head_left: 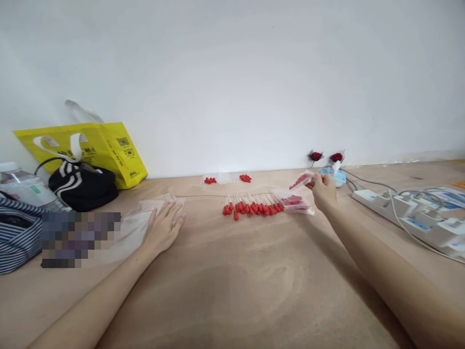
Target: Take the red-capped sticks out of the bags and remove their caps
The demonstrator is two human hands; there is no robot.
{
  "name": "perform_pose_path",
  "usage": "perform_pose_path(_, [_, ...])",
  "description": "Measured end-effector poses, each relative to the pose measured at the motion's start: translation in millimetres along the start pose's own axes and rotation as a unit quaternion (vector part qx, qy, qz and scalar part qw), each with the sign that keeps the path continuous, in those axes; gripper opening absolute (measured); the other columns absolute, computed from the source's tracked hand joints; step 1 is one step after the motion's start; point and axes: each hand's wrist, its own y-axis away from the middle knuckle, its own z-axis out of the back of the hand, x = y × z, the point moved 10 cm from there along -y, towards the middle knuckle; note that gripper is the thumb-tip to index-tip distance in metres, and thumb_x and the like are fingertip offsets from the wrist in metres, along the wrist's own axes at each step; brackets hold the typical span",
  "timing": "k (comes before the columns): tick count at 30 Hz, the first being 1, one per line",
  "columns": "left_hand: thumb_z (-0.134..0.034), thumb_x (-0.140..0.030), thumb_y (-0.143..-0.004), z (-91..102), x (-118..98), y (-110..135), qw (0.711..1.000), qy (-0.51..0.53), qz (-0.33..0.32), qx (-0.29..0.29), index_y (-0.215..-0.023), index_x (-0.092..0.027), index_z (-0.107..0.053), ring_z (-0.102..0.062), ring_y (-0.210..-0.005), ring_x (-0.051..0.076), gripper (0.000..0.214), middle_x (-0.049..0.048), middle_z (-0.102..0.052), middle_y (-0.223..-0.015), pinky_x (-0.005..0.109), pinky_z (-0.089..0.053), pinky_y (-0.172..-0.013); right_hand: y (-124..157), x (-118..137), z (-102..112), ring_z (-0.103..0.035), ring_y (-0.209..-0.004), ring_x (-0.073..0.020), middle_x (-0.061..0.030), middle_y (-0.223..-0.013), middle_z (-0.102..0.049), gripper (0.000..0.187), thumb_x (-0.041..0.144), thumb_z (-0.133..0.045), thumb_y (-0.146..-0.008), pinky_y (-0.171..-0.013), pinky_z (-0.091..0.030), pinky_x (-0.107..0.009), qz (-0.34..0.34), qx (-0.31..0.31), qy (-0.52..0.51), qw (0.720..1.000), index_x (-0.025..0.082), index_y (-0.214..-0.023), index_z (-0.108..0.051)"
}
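Observation:
My left hand [164,228] lies flat with fingers spread on a stack of clear zip bags [136,220] on the tan table. My right hand [322,188] is raised a little above the table and pinches a small clear bag [301,180] that holds red-tipped sticks. Below it lies a pile of filled bags [296,202]. A row of loose red-tipped clear sticks [252,206] lies in the middle of the table, between the two hands.
Two small clusters of red pieces [209,180] [245,178] lie by the wall. A yellow bag [105,148], a black bag [83,185] and a striped pouch [16,237] stand at left. White power strips [417,215] with cables and a blue tape dispenser [336,175] are at right.

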Motion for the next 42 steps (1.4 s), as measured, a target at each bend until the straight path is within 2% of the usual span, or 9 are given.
perform_pose_path(3, [-0.028, -0.040, -0.085, 2.3, -24, 3, 0.998, 0.044, -0.052, -0.016, -0.115, -0.016, -0.050, -0.031, -0.125, 0.024, 0.044, 0.0116, -0.046, -0.127, 0.047, -0.022, -0.102, 26, 32, -25, -0.059, -0.065, -0.0107, 0.0038, -0.069, -0.055, 0.020, 0.038, -0.044, -0.078, -0.058, -0.049, -0.025, 0.009, 0.069, -0.213, 0.975, 0.022, -0.071, -0.034])
perform_pose_path(6, [-0.029, -0.040, -0.085, 7.7, -43, 7, 0.991, 0.095, -0.088, -0.033, -0.113, -0.016, -0.050, -0.035, -0.122, 0.023, 0.042, 0.0104, -0.050, -0.122, 0.041, -0.027, -0.101, 81, 45, -70, -0.058, -0.060, -0.0108, 0.0044, -0.064, -0.055, 0.023, 0.032, -0.056, -0.071, -0.056, -0.048, -0.024, -0.071, 0.195, -0.319, 0.925, 0.021, -0.067, -0.036])
perform_pose_path(11, [-0.032, -0.035, -0.086, 18.0, -60, 12, 0.979, 0.154, -0.125, -0.044, -0.107, -0.015, -0.052, -0.044, -0.113, 0.020, 0.035, 0.0097, -0.055, -0.113, 0.036, -0.033, -0.097, 190, 29, -138, -0.053, -0.049, -0.0095, 0.0076, -0.054, -0.050, 0.033, 0.042, -0.063, -0.066, -0.048, -0.045, -0.022, -0.218, 0.402, -0.296, 0.839, 0.022, -0.068, -0.036])
perform_pose_path(15, [-0.037, -0.031, -0.085, 24.2, -65, 14, 0.970, 0.190, -0.140, -0.056, -0.097, -0.016, -0.056, -0.051, -0.102, 0.019, 0.027, 0.0074, -0.061, -0.100, 0.034, -0.037, -0.093, 225, 17, -160, -0.051, -0.044, -0.0078, 0.0079, -0.052, -0.051, 0.037, 0.044, -0.064, -0.065, -0.046, -0.043, -0.021, -0.249, 0.485, -0.232, 0.806, 0.020, -0.065, -0.036])
perform_pose_path(22, [-0.039, -0.031, -0.085, 7.4, -94, 25, 0.943, 0.298, -0.139, 0.053, -0.099, -0.018, -0.056, -0.054, -0.098, 0.017, 0.025, 0.0057, -0.060, -0.102, 0.031, -0.042, -0.088, 226, 12, -156, -0.058, -0.047, -0.0102, 0.0032, -0.055, -0.059, 0.028, 0.025, -0.068, -0.067, -0.047, -0.047, -0.022, -0.248, 0.516, -0.149, 0.806, 0.017, -0.078, -0.044])
perform_pose_path(25, [-0.043, -0.031, -0.083, -2.7, -109, 33, 0.933, 0.313, -0.155, 0.093, -0.101, -0.019, -0.054, -0.054, -0.099, 0.018, 0.024, 0.0064, -0.058, -0.106, 0.032, -0.043, -0.087, 232, 10, -143, -0.061, -0.051, -0.0108, 0.0029, -0.061, -0.061, 0.040, 0.021, -0.070, -0.064, -0.052, -0.050, -0.023, -0.236, 0.531, -0.130, 0.803, 0.017, -0.091, -0.042])
perform_pose_path(30, [-0.046, -0.026, -0.081, 1.3, -121, 36, 0.932, 0.314, -0.162, 0.082, -0.098, -0.019, -0.056, -0.053, -0.098, 0.018, 0.021, 0.0068, -0.055, -0.108, 0.034, -0.042, -0.087, 241, 3, -125, -0.057, -0.043, -0.0098, 0.0070, -0.056, -0.059, 0.064, 0.012, -0.065, -0.061, -0.039, -0.043, -0.018, -0.221, 0.534, -0.061, 0.814, 0.016, -0.113, -0.028])
perform_pose_path(36, [-0.040, -0.017, -0.083, 15.5, -167, 31, 0.910, 0.282, -0.276, 0.128, -0.102, -0.020, -0.058, -0.054, -0.093, 0.017, 0.026, 0.0062, -0.057, -0.103, 0.031, -0.043, -0.083, 239, 6, -121, -0.049, -0.035, -0.0068, 0.0085, -0.053, -0.058, 0.074, 0.009, -0.061, -0.059, -0.033, -0.033, -0.015, -0.220, 0.511, -0.040, 0.830, 0.013, -0.120, -0.020])
perform_pose_path(42, [-0.041, -0.010, -0.081, 4.4, -198, 26, 0.882, 0.207, -0.405, 0.126, -0.101, -0.023, -0.061, -0.052, -0.097, 0.019, 0.031, 0.0071, -0.055, -0.109, 0.032, -0.041, -0.084, 238, 4, -121, -0.044, -0.034, -0.0067, 0.0095, -0.052, -0.059, 0.080, 0.017, -0.069, -0.050, -0.034, -0.029, -0.017, -0.219, 0.502, -0.058, 0.834, 0.015, -0.117, -0.024])
